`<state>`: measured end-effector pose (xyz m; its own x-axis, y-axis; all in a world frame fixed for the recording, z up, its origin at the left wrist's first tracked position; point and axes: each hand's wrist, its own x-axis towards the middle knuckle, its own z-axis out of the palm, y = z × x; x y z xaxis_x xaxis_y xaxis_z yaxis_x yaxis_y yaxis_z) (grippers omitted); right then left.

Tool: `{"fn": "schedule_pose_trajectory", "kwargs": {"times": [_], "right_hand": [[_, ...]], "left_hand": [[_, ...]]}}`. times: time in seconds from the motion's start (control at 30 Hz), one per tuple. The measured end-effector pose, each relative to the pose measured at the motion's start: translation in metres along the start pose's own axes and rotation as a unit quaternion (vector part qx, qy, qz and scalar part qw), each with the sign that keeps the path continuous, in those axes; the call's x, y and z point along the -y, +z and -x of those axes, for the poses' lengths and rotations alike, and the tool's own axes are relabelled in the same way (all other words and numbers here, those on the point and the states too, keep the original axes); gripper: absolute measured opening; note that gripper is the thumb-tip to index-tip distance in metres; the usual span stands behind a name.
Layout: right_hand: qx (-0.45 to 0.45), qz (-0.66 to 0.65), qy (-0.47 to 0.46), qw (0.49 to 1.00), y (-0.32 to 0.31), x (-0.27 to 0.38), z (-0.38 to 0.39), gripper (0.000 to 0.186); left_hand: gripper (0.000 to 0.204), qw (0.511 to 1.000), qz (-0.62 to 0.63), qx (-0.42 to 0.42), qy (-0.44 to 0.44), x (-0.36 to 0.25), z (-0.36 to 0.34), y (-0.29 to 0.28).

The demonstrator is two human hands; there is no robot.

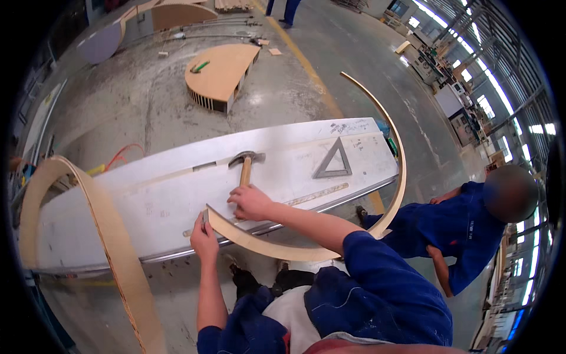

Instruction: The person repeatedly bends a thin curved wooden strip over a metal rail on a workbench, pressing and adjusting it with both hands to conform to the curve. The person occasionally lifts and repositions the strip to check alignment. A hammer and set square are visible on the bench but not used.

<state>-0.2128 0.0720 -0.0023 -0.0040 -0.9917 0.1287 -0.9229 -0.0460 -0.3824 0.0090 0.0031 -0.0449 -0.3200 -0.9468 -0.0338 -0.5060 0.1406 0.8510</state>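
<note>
A dark blue jacket (383, 283) — loose sleeves (377, 256) leaving the forearms (213, 298) bare, a small red patch (286, 341) at the front — over a white shirt (290, 314); black trousers (247, 284).

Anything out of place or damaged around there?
No spill or damage stands out. One possible stray: a green object lies on the half-round wooden piece, away from the hammer on the white table.

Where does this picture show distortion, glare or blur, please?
Head view: the table bends along its long edge; head view: ceiling lights glare at upper right; head view: the other person's head is blurred, the hammer fairly clear.
</note>
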Motion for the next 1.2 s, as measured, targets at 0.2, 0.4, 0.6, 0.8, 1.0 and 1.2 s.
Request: {"fn": "schedule_pose_trajectory", "kwargs": {"times": [0.2,0.4,0.6,0.8,1.0,1.2], "right_hand": [[0.057,0.086,0.000,0.995,0.004,-0.024,0.009,0.020],[0.058,0.074,-0.007,0.996,-0.004,-0.046,0.021,0.012],[0.058,-0.187,0.107,0.975,0.028,0.000,-0.017,0.026],[0.079,-0.359,0.216,0.904,0.050,0.018,-0.049,0.026],[0.098,-0.469,0.283,0.831,0.051,0.008,-0.046,0.023],[0.138,-0.430,0.290,0.844,0.054,-0.012,-0.042,0.020]], "left_hand": [[0.040,0.999,-0.004,-0.023,0.039,0.007,0.000,0.003],[0.041,0.999,-0.003,-0.027,0.034,0.007,0.004,0.004],[0.040,0.999,-0.022,-0.014,0.034,0.005,0.004,0.001],[0.038,0.999,-0.002,-0.001,0.045,0.007,0.003,-0.002],[0.038,0.999,0.002,-0.008,0.037,0.002,0.005,0.001],[0.037,0.996,0.038,-0.044,0.072,0.009,0.005,0.014]]}}
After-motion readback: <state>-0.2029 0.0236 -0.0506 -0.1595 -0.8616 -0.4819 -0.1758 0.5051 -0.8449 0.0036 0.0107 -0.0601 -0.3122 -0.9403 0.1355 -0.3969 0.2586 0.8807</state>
